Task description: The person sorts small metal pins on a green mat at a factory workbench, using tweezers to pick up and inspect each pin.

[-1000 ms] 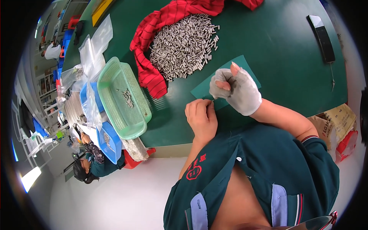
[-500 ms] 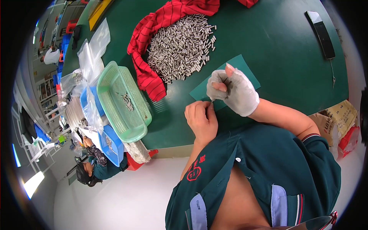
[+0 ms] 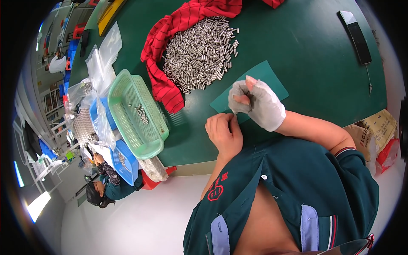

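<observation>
Head camera: the left hand (image 3: 224, 134) is at the table's near side, its fingers bent and close together; I cannot tell whether they clamp anything. The right hand (image 3: 259, 104), in a pale glove that leaves the thumb tip bare, is just beside it with fingers curled in; what they may hold is hidden. It covers part of the green sheet (image 3: 270, 78), which lies on the green table (image 3: 314, 38).

Farther off, to the left of the sheet, is a heap of small metal pins (image 3: 199, 53). A red cloth (image 3: 163, 85) curves around the heap's far and left sides and stands between it and the green basket (image 3: 151, 151), which holds a few more pins. The side toward the sheet has no cloth.

Left of the basket are clear plastic bags (image 3: 111, 44) and a blue basket (image 3: 133, 169), with a co-worker (image 3: 121, 190) beyond. A black oblong thing (image 3: 358, 42) with a strap lies far right, well apart from the hands; paper sacks (image 3: 376, 125) stand past the table's right edge.
</observation>
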{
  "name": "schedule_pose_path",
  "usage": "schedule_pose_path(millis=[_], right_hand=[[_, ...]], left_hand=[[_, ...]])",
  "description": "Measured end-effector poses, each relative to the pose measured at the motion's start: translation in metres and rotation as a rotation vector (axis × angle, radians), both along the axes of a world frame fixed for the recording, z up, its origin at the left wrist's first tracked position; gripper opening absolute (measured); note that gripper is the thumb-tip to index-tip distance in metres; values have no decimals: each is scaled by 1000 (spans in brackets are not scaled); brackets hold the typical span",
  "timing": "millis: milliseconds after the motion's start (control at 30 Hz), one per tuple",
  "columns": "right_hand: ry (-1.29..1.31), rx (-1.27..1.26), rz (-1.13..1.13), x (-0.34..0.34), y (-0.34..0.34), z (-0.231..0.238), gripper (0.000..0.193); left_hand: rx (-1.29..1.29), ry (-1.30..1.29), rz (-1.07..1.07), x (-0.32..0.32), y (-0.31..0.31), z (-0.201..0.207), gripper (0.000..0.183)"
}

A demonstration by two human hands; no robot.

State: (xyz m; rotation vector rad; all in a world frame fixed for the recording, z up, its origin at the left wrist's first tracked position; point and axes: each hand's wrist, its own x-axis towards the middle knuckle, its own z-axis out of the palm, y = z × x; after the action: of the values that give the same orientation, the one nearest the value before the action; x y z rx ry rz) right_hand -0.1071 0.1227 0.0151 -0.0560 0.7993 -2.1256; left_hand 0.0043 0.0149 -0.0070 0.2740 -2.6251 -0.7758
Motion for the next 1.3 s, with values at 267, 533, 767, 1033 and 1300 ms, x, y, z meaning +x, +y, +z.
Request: schedule_pose_path(millis=[267, 533, 767, 1033, 1300], right_hand=[[161, 120, 5, 6, 0, -2, 57], [260, 107, -34, 12, 2, -8, 58], [195, 42, -1, 7, 0, -5, 51], [330, 13, 10, 12, 3, -2, 45], [453, 201, 271, 25, 10, 17, 21]], left_hand=[[3, 7, 5, 3, -2, -10, 17], [-8, 27, -6, 0, -2, -10, 14], [-21, 74, 26, 4, -2, -8, 11], [752, 120, 31, 15, -23, 20, 4], [992, 243, -139, 15, -24, 43, 5]])
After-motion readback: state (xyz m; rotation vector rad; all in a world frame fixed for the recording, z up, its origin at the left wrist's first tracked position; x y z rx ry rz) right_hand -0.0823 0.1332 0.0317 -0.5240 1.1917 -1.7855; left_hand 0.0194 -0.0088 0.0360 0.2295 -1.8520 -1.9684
